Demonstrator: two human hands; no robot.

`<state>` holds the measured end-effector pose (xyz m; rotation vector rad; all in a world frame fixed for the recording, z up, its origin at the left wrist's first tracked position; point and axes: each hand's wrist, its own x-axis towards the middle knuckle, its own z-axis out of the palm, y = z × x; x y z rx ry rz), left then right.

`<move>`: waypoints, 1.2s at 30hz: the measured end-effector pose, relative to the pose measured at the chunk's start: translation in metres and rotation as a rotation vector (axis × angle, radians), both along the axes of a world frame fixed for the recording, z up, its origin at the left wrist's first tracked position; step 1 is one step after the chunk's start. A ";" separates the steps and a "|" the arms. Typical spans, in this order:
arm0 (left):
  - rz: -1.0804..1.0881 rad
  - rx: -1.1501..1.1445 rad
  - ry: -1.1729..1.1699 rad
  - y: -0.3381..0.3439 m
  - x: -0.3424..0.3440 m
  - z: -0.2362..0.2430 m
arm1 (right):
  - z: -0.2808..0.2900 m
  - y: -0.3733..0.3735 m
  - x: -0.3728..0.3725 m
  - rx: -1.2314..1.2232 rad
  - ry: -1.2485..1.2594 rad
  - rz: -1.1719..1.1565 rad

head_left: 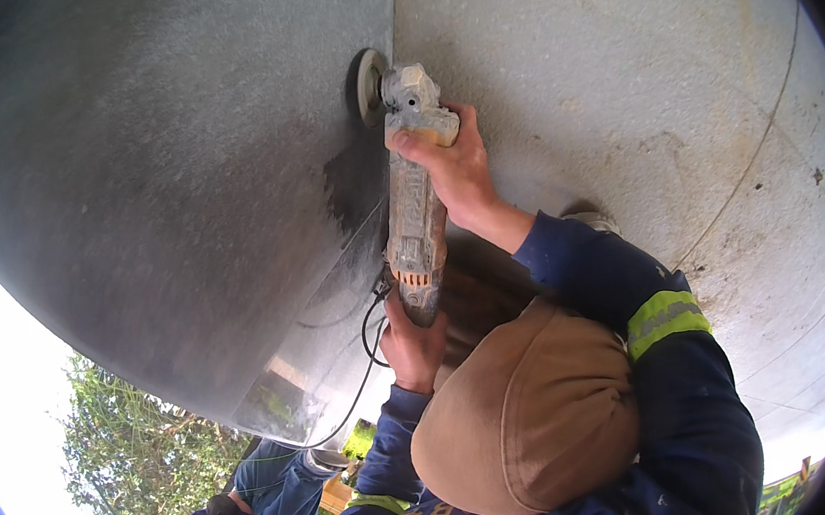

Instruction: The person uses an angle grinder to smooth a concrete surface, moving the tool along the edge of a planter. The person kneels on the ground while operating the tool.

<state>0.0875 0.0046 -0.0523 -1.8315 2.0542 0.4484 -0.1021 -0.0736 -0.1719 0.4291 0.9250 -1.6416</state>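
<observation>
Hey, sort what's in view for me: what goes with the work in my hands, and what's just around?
With the work:
- grinder, gripped by your left hand and right hand
- its disc
- black cord
- dark wall, beside the disc

Just around:
- tree
- other person, down at lower left

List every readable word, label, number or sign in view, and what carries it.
Dirty grey-and-orange angle grinder: worn lettering along the body, too grimy to read surely.
Navy cloth work top: yellow characters at the chest, only partly visible, left unquoted.
No other text is legible.
</observation>
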 end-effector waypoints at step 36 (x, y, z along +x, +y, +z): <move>0.102 -0.073 -0.011 0.033 0.010 0.008 | 0.008 0.018 0.026 -0.060 0.060 0.067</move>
